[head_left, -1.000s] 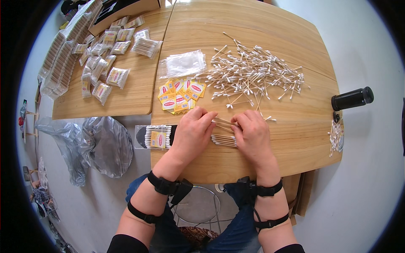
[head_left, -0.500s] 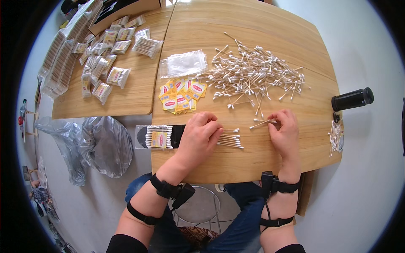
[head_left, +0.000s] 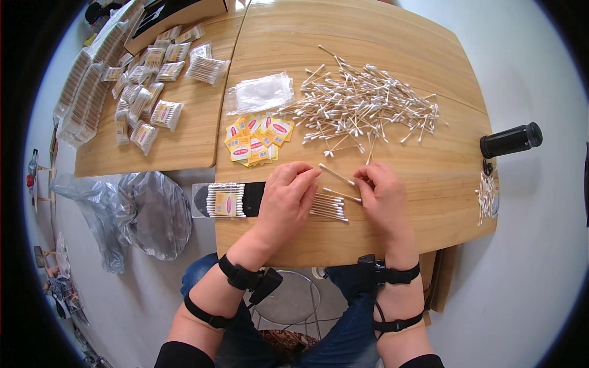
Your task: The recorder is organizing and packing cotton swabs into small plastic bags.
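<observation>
My left hand (head_left: 287, 195) is closed over a row of cotton swabs (head_left: 330, 207), whose white tips fan out to the right of it. My right hand (head_left: 380, 191) pinches a couple of loose cotton swabs (head_left: 336, 174) that point left toward the row. Left of my left hand lies a clear bag (head_left: 197, 201) with swabs lined up in it and a small yellow label card (head_left: 226, 204) on top. A flat black piece (head_left: 252, 199) reaches from the bag to beneath my left hand.
A loose heap of cotton swabs (head_left: 374, 101) spreads beyond my hands. Yellow cards (head_left: 257, 140) and clear empty bags (head_left: 264, 93) lie left of it. Filled packets (head_left: 167, 115) cover the left table. A black cylinder (head_left: 511, 141) and more swabs (head_left: 486, 199) sit at the right edge.
My right hand has moved left from near the heap toward my left hand, carrying the cotton swabs. My left hand stays over the row. The view has shifted slightly.
</observation>
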`<act>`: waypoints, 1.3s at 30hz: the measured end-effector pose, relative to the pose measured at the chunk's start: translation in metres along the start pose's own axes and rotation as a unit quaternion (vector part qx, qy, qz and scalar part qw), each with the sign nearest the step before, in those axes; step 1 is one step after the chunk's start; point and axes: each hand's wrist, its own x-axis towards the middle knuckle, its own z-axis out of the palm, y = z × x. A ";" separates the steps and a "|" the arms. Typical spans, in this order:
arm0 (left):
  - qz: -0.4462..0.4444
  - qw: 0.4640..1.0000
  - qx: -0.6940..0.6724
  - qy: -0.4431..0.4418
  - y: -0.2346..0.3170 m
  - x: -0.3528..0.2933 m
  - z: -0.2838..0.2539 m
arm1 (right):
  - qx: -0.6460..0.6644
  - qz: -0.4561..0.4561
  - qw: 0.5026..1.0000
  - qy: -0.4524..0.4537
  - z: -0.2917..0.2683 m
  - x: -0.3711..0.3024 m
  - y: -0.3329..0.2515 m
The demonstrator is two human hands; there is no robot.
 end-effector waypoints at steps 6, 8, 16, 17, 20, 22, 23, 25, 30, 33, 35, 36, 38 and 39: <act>0.038 0.996 0.084 -0.013 0.007 -0.001 0.002 | -0.038 -0.077 0.996 -0.038 0.007 -0.001 -0.012; 0.053 0.992 0.113 -0.022 0.006 -0.001 0.003 | -0.025 -0.083 0.995 -0.049 0.008 -0.001 -0.010; 0.025 0.997 0.025 -0.065 0.009 0.000 -0.003 | -0.177 0.029 0.974 0.136 0.009 0.009 0.010; 0.026 0.997 0.022 -0.066 0.008 0.000 -0.002 | -0.179 0.031 0.974 0.137 0.011 0.009 0.010; 0.031 0.999 0.005 -0.045 0.005 -0.001 -0.003 | -0.171 0.049 0.979 0.105 0.013 0.010 0.011; 0.021 0.999 -0.016 -0.021 0.003 -0.001 -0.004 | -0.130 0.101 0.983 0.085 0.006 0.005 0.017; 0.019 1.000 -0.015 -0.019 0.003 -0.001 -0.004 | -0.131 0.099 0.983 0.083 0.001 0.002 0.018; 0.014 1.000 -0.013 -0.001 0.004 0.001 -0.005 | -0.079 0.109 0.990 0.033 -0.011 -0.002 0.016; 0.017 1.000 0.006 0.021 0.000 0.001 -0.004 | -0.083 0.018 0.995 -0.047 -0.019 -0.006 0.001; 0.021 0.999 0.032 0.019 0.001 -0.001 -0.002 | -0.061 -0.020 0.996 -0.064 -0.007 -0.006 -0.007; 0.026 0.998 0.050 0.018 0.002 0.000 -0.002 | -0.060 -0.043 0.995 -0.062 -0.001 -0.003 -0.012; 0.028 0.998 0.052 0.008 0.002 0.001 -0.002 | -0.057 -0.043 0.996 -0.053 0.002 -0.002 -0.014; 0.031 0.998 0.054 -0.002 0.002 0.002 -0.003 | -0.055 -0.043 0.997 -0.043 0.006 -0.001 -0.015; 0.031 0.998 0.056 -0.009 0.003 0.003 -0.005 | -0.057 -0.045 0.997 -0.032 0.008 0.000 -0.014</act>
